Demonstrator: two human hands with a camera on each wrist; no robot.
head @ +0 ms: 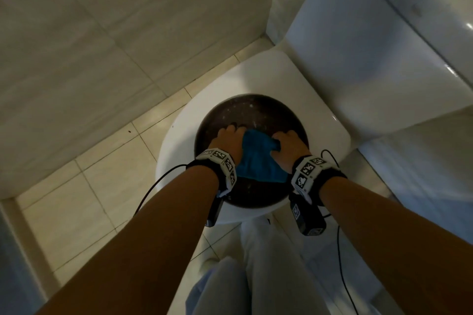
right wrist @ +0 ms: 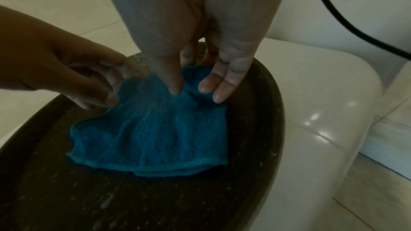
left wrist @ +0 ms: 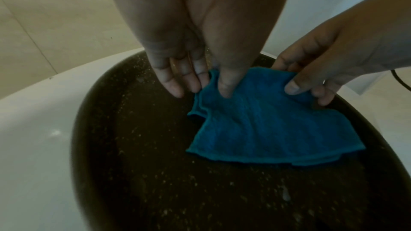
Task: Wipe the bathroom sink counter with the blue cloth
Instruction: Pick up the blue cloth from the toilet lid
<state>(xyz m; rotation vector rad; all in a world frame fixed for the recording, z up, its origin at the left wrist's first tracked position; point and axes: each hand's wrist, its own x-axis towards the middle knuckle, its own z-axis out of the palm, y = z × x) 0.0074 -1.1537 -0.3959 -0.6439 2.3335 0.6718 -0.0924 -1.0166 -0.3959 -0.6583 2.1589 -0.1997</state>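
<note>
The blue cloth (head: pixel 258 158) is folded and held up by its far edge between both hands. Its lower hem hangs close over a round dark speckled surface (head: pixel 256 110); I cannot tell whether it touches. My left hand (head: pixel 227 139) pinches the cloth's left corner between thumb and fingers (left wrist: pixel 211 85). At the right corner, my right hand (head: pixel 289 144) pinches it the same way (right wrist: pixel 191 90). In the wrist views the cloth (left wrist: pixel 266 126) (right wrist: pixel 155 138) spreads out fan-like below the fingers. Pale specks and droplets dot the dark surface (left wrist: pixel 133 147).
The dark round surface sits on a white glossy fixture (head: pixel 320 115). A white ceramic body (head: pixel 384 59) rises at the right. Beige floor tiles (head: pixel 89 186) lie to the left. Black cables (head: pixel 153 186) trail from the wrist units. The person's light trousers (head: pixel 256 276) are below.
</note>
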